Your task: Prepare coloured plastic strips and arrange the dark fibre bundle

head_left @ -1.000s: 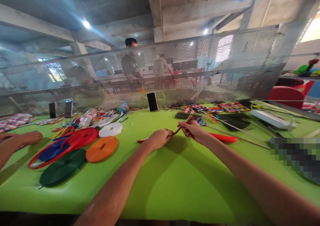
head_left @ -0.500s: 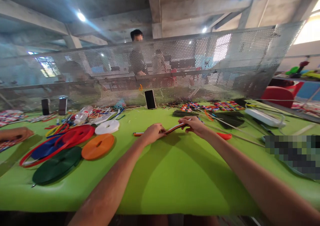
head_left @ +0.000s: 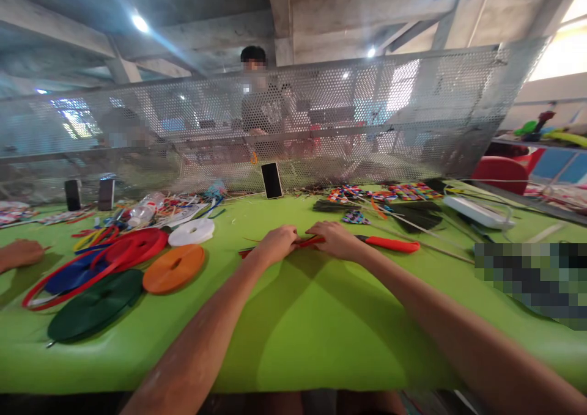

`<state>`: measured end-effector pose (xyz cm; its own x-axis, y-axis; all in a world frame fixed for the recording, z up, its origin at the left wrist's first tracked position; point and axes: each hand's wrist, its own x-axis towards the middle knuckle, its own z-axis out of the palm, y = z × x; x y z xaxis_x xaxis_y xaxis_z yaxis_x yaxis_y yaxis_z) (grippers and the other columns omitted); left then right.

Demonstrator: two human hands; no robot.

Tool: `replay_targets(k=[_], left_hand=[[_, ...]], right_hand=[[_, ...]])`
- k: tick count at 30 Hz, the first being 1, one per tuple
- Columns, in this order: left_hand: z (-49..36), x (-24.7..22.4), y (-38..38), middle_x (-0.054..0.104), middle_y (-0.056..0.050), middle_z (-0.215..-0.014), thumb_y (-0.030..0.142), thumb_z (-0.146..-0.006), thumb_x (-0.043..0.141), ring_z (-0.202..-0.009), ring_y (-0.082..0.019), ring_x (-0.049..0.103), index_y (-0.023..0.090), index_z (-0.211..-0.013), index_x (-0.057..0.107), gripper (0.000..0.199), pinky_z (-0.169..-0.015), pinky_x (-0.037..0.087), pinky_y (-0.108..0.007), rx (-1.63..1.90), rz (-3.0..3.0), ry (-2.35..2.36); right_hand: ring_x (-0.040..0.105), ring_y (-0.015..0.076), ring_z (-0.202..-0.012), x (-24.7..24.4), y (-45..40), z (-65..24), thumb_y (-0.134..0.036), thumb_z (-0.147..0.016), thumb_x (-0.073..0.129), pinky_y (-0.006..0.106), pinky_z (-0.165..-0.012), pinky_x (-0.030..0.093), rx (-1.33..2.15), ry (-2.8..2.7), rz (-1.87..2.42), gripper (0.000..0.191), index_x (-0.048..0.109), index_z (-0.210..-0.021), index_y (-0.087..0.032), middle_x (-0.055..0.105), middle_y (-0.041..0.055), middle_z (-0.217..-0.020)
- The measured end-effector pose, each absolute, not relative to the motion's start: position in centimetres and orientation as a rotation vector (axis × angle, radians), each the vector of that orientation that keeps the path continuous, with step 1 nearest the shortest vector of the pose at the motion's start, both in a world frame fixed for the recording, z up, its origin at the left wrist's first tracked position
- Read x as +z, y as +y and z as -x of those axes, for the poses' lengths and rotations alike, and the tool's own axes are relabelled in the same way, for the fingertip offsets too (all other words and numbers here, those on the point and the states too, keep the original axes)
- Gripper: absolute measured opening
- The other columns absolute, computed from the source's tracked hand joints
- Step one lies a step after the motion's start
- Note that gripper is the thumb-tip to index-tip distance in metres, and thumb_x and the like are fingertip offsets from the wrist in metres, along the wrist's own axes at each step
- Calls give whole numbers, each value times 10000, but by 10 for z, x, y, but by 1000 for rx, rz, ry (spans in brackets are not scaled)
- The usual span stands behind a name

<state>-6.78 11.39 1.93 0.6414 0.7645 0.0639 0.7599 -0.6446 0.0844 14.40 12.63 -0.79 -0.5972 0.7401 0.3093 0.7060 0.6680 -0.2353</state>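
Note:
Near the middle of the green table, my left hand is closed around a bundle of thin flat strips, red on the side that shows. The strips' ends stick out to the left of that hand, low over the table. My right hand is closed on the same strips a short way to the right; its fingertips are partly hidden. Just beyond it lies a tool with a red-orange handle, its other end behind my hand. A small woven multicoloured piece sits behind the right hand.
Rolls of flat strip lie on the left: orange, green, white and red. A phone stands at the back before a perforated metal screen. A white power strip lies right. Another person's hand is far left.
My right hand has moved left, closer to my left hand, and turned palm down. The strips show red rather than white and black. The red-orange handle and woven piece are more exposed.

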Motion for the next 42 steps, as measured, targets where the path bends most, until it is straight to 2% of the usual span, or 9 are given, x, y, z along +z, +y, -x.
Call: replay_targets(k=[5, 8, 16, 22, 27, 31, 34, 38, 42], left_hand=[[67, 22, 111, 644, -110, -1031, 291, -911, 568, -984, -249, 598, 201, -1044, 735, 232, -832, 442, -299, 93, -2833, 1289], [67, 22, 113, 650, -99, -1009, 268, -913, 559, -953, -232, 608, 202, -1023, 736, 219, -810, 442, -284, 90, -2834, 1305], [68, 24, 114, 671, -101, -974, 228, -900, 573, -896, -221, 624, 184, -959, 754, 196, -795, 441, -281, 76, -2839, 1280], [72, 20, 119, 672, -84, -993, 239, -885, 595, -903, -209, 632, 198, -1008, 740, 194, -794, 449, -268, 124, -2808, 1240], [72, 15, 121, 668, -78, -964, 148, -870, 550, -884, -201, 632, 170, -967, 701, 180, -781, 461, -270, 200, -2786, 1300], [66, 17, 118, 634, -92, -1003, 146, -896, 493, -897, -210, 618, 156, -949, 655, 171, -796, 459, -294, 239, -2809, 1345], [63, 19, 115, 606, -104, -1056, 145, -925, 437, -886, -211, 621, 157, -1011, 619, 202, -797, 457, -307, 249, -2835, 1397], [64, 18, 114, 591, -116, -1103, 113, -943, 361, -863, -207, 630, 158, -1057, 581, 253, -765, 454, -302, 169, -2855, 1468], [64, 14, 113, 611, -117, -1088, 95, -941, 340, -948, -213, 621, 142, -1073, 567, 266, -816, 454, -296, 149, -2836, 1439]], right_hand=[[580, 209, -956, -11, 120, -134, -134, -891, 537, 286, -829, 414, 33, -2598, 1154, 263, 750, -1032, -195, 683, 93, -1004], [570, 205, -936, -10, 119, -133, -135, -910, 510, 279, -789, 410, -18, -2606, 1166, 267, 750, -1017, -184, 672, 97, -974], [592, 206, -999, -10, 124, -143, -126, -876, 550, 289, -885, 425, 185, -2604, 1026, 260, 755, -1023, -192, 677, 86, -1096], [609, 193, -965, -9, 123, -139, -33, -824, 520, 261, -861, 429, 179, -2605, 1093, 274, 757, -901, -148, 699, 96, -1017], [610, 188, -955, -6, 122, -141, -96, -861, 520, 253, -847, 417, 135, -2573, 1199, 259, 704, -1038, -142, 682, 103, -1038], [615, 198, -907, -3, 123, -145, -90, -893, 448, 261, -787, 403, 87, -2540, 1345, 242, 670, -983, -125, 683, 120, -1000], [611, 215, -895, 0, 120, -143, -97, -914, 397, 280, -757, 392, 47, -2531, 1421, 264, 617, -1059, -109, 673, 144, -1007], [583, 230, -968, 5, 113, -140, -151, -896, 472, 290, -817, 390, 8, -2616, 1385, 227, 584, -1087, -102, 647, 155, -1073], [570, 232, -1006, 4, 112, -140, -133, -883, 490, 293, -877, 386, -28, -2701, 1335, 209, 590, -1064, -107, 629, 140, -1094]])
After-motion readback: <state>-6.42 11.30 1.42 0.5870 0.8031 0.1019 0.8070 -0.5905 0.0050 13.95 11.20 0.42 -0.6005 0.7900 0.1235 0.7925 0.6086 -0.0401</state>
